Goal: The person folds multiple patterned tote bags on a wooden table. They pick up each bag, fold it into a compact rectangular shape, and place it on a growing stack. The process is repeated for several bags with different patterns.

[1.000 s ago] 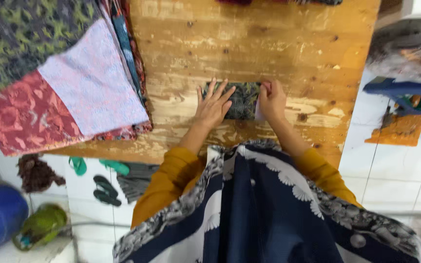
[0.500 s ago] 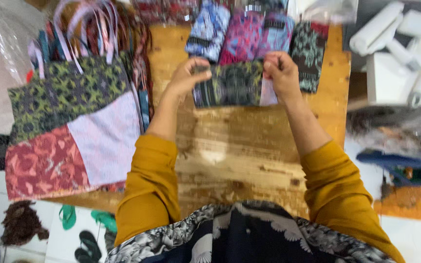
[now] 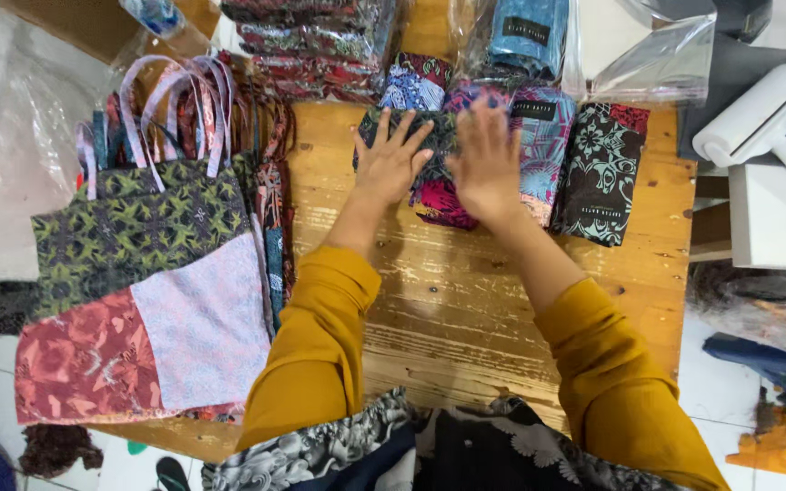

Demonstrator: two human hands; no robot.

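Note:
My left hand [image 3: 393, 156] and my right hand [image 3: 487, 162] lie flat, fingers spread, on a dark patterned folded cloth [image 3: 438, 136] at the far side of the wooden table [image 3: 466, 309]. That cloth rests on top of a row of other folded batik pieces: a pink and blue one [image 3: 539, 150] under my right hand, a black one with red and teal leaves [image 3: 600, 173] to the right, a blue and white one [image 3: 414, 84] behind. Both arms wear mustard-yellow sleeves.
A stack of patchwork tote bags [image 3: 138, 273] with pink handles covers the table's left side. Wrapped folded cloths [image 3: 311, 36] and clear plastic bags [image 3: 648, 45] line the far edge. White lint rollers [image 3: 757, 114] lie on a stand to the right. Sandals lie on the tiled floor.
My hands carried the dark folded cloth from the table's near part to the far row, set it on the other folded pieces, and now press it flat.

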